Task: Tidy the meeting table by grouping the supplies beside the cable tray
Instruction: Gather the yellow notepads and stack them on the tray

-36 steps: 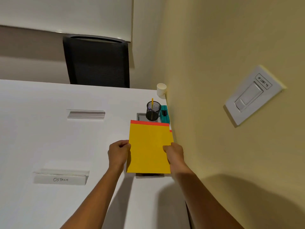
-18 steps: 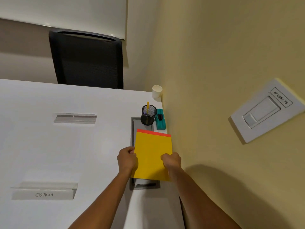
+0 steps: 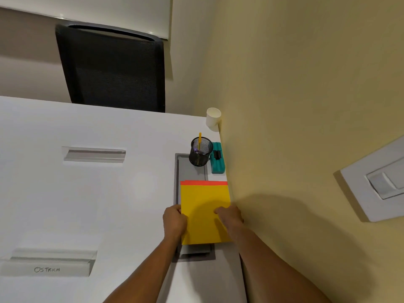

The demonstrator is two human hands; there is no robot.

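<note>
A yellow sheet stack (image 3: 202, 204) with an orange sheet showing along its far edge lies over the grey cable tray (image 3: 178, 178) set into the white table (image 3: 109, 204), close to the wall. My left hand (image 3: 175, 221) grips the stack's left edge. On its right part rests my right hand (image 3: 230, 217), holding it. Beyond the stack, a black mesh pen cup (image 3: 200, 152) with a yellow pencil stands at the tray's far end, and a teal eraser (image 3: 216, 158) lies beside the wall.
A white paper cup (image 3: 213, 118) stands at the table's far corner by the yellow wall (image 3: 295, 106). Two clear name-card holders (image 3: 94, 154) (image 3: 48, 262) sit on the left, the near one marked OSTRICH. A black mesh chair (image 3: 111, 68) stands behind the table.
Both hands have lowered the yellow stack toward the table and slightly right, so it now lies flatter over the cable tray near the wall.
</note>
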